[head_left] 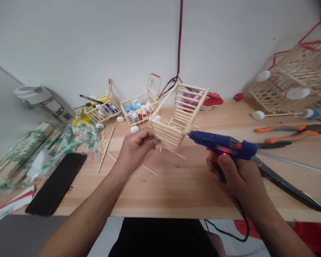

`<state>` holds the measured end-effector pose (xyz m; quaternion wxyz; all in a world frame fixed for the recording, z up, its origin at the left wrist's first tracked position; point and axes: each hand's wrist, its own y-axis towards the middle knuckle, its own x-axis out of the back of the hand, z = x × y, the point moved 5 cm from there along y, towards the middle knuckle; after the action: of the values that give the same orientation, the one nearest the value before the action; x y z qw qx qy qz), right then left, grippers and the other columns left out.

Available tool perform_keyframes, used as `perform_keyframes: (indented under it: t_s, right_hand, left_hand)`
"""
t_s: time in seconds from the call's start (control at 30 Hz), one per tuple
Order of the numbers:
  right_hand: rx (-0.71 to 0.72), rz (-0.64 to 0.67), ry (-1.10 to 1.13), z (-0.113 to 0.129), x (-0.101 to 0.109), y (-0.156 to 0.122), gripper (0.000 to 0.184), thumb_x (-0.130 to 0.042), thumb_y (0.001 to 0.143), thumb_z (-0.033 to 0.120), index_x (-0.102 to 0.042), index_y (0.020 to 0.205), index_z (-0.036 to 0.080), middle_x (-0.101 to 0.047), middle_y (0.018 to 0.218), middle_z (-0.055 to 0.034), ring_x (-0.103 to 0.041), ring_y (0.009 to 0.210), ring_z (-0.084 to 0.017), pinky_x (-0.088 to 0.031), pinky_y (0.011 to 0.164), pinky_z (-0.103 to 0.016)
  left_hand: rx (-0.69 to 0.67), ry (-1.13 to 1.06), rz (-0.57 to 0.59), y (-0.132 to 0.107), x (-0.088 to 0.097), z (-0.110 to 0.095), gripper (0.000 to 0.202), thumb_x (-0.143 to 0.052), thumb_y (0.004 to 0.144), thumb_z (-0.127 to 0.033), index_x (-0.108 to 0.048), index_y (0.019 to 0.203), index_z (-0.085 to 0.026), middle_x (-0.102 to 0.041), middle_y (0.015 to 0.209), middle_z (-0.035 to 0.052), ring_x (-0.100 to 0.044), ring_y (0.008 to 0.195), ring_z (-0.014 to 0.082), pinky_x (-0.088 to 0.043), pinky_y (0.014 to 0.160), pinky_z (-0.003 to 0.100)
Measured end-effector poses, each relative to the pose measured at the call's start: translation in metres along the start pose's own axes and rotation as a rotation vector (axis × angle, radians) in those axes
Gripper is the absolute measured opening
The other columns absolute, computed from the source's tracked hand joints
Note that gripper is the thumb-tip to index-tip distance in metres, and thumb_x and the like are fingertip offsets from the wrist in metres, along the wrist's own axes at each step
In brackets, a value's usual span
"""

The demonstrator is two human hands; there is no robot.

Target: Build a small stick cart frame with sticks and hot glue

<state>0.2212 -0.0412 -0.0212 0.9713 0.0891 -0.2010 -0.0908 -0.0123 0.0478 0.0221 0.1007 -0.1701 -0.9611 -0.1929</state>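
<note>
My left hand point(139, 148) pinches the left side of a small basket frame point(167, 137) built from thin wooden sticks, held tilted above the table. In my right hand point(238, 178) is a blue hot glue gun point(222, 143), its fingers wrapped round the handle and a red light glowing on its body. The gun's nozzle points left and meets, or nearly meets, the right corner of the stick frame; I cannot tell whether they touch. Loose sticks point(106, 150) lie on the wooden table left of my left hand.
Two small stick carts point(140, 107) with bottle-cap wheels stand at the back. Packs of sticks point(21, 153) and a phone point(57, 184) lie at left, near a clear bottle point(46, 103). Orange-handled pliers point(291, 132), a dark blade-like tool point(289, 185) and larger stick carts point(273, 89) occupy the right.
</note>
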Motion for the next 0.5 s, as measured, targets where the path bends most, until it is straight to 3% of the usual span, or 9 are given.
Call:
perform_keyframes:
  t_s: [0.23, 0.5]
  right_hand:
    - [0.115, -0.011, -0.190, 0.001, 0.001, 0.003, 0.047, -0.040, 0.098, 0.050, -0.056, 0.065, 0.020, -0.055, 0.052, 0.0003, -0.052, 0.045, -0.013, -0.038, 0.045, -0.025]
    - [0.182, -0.054, -0.338, 0.008, 0.001, 0.003, 0.045, -0.042, 0.096, 0.044, -0.054, 0.058, 0.023, -0.058, 0.050, -0.0026, -0.056, 0.044, -0.016, -0.038, 0.044, -0.027]
  left_hand:
    - [-0.060, 0.111, 0.062, -0.008, -0.017, -0.004, 0.006, -0.065, 0.087, -0.017, -0.070, 0.085, -0.018, -0.068, 0.078, 0.0017, -0.062, 0.070, 0.0125, -0.050, 0.064, 0.023]
    - [-0.219, 0.295, 0.087, -0.013, -0.021, -0.017, 0.011, -0.061, 0.090, -0.015, -0.071, 0.089, -0.020, -0.074, 0.085, 0.0028, -0.069, 0.080, 0.0144, -0.053, 0.072, 0.024]
